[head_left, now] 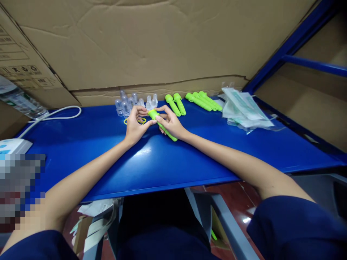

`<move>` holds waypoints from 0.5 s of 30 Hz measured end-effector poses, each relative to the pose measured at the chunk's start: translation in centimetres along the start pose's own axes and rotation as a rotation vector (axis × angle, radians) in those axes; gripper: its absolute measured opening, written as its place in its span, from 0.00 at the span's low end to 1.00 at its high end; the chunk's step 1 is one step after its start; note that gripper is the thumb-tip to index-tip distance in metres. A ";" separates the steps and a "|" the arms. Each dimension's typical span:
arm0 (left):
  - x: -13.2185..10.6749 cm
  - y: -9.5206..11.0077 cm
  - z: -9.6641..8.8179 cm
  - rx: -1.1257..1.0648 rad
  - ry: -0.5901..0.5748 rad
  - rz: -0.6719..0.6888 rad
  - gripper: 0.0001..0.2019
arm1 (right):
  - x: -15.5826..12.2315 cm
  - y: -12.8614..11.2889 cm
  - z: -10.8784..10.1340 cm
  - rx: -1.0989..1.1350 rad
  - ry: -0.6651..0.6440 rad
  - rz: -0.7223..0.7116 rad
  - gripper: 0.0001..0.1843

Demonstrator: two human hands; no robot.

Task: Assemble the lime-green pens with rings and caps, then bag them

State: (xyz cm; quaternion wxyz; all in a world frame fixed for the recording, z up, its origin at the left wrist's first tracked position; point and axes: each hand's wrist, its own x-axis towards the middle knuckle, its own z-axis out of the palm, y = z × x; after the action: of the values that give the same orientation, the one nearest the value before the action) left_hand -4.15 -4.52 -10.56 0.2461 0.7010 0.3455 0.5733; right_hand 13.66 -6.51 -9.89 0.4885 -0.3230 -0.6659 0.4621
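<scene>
A lime-green flashlight-shaped plastic tube is held over the blue table, its wide end up and left, its narrow end down and right. My right hand is wrapped around its body, thumb on top. At the wide end, my left hand pinches the rim with fingers and thumb; the exact contact is partly hidden. Thin yellow-green rings lie beside and partly under my left hand. Just behind my hands stand several clear plastic caps, some partly hidden by my fingers.
Several more green tubes lie at the back, right of the caps. Plastic-wrapped packets rest at the right. A white cable and a water bottle are at the left. Cardboard stands behind the blue table.
</scene>
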 end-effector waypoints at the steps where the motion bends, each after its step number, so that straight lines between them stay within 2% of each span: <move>1: 0.0 0.0 0.0 -0.003 -0.003 -0.004 0.29 | 0.0 0.0 0.0 0.007 0.000 0.001 0.31; 15: 0.0 0.4 0.1 -0.002 0.021 0.022 0.25 | -0.3 0.2 0.3 -0.007 0.039 -0.014 0.30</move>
State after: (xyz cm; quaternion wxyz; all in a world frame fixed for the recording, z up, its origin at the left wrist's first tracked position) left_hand -3.92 -4.84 -10.29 0.2369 0.6984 0.3398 0.5837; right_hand 13.44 -6.78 -10.22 0.5033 -0.3290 -0.6602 0.4500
